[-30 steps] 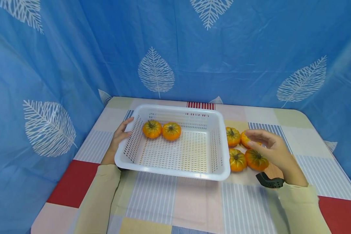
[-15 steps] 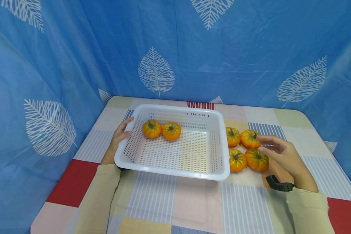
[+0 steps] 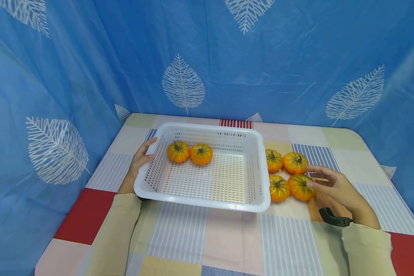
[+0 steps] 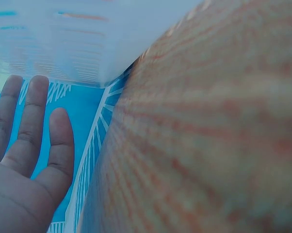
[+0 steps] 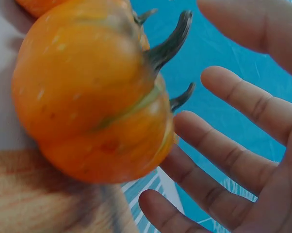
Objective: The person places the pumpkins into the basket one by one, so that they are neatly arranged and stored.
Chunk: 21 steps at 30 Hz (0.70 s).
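A white slotted plastic basket (image 3: 201, 207) holds two small orange-and-green pumpkins (image 3: 178, 151) against its far left part. At the basket's left side, my left hand (image 3: 138, 165) touches the wall; in the left wrist view its visible fingers (image 4: 32, 116) are straight. To the right of the basket, several more pumpkins (image 3: 274, 160) sit close together. My right hand (image 3: 338, 193) is beside the near right pumpkin (image 3: 301, 188), with thumb and fingers spread around its right side and nothing gripped. Close up, the right wrist view shows a pumpkin (image 5: 88, 97) with a dark curved stem.
A patchwork tablecloth (image 3: 234, 241) covers the table. Part of a brown wood-grain surface (image 3: 317, 209) shows beneath my right hand. A blue curtain with white leaf prints (image 3: 214, 84) hangs behind the table and along the left side.
My right hand has moved right and toward me, from over the far right pumpkin to beside the near right one, uncovering the far one. The left hand and basket have stayed put.
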Available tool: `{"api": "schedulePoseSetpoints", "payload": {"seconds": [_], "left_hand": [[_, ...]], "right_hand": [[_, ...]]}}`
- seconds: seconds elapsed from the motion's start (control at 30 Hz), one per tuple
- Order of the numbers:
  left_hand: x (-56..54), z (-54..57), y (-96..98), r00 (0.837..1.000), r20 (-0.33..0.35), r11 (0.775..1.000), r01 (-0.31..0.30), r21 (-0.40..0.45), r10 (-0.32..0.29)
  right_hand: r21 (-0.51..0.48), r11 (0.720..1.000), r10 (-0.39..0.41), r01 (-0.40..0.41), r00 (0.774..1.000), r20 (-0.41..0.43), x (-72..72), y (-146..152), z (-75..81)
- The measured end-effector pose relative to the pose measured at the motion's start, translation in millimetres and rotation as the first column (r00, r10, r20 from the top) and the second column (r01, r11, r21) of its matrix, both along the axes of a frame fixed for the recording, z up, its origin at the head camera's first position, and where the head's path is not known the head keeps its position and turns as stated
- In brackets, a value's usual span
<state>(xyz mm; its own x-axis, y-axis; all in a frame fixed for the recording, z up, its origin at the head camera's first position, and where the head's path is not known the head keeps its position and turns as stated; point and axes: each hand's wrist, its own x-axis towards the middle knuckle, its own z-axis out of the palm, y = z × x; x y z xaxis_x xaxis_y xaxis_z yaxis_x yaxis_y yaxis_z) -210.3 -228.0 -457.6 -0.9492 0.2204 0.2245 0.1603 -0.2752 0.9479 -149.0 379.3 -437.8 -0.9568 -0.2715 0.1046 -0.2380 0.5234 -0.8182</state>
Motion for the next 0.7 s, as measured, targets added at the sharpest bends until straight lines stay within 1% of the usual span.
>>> {"api": "schedulePoseSetpoints", "payload": {"seconds": [0.17,0.4,0.63,0.7], "left_hand": [[-0.9,-0.6,-0.2,1.0,0.005,1.0,0.001,0.001,-0.001],[0.6,0.5,0.9,1.0,0.03,1.0,-0.003,-0.002,0.003],[-0.7,-0.6,-0.2,1.0,0.005,1.0,-0.002,-0.019,0.002],[-1.5,-1.4,-1.0,1.0,-0.006,1.0,0.006,-0.021,-0.006]], "right_hand": [[-0.019,1.0,-0.004,0.005,0.998,0.069,0.1,6,-7.4],[-0.041,0.999,0.017,-0.013,0.995,0.099,0.5,13,-18.1],[-0.083,0.995,0.067,-0.057,0.989,0.131,1.6,13,-22.2],[-0.085,0.995,0.069,-0.057,0.987,0.147,2.0,13,-22.4]]}}
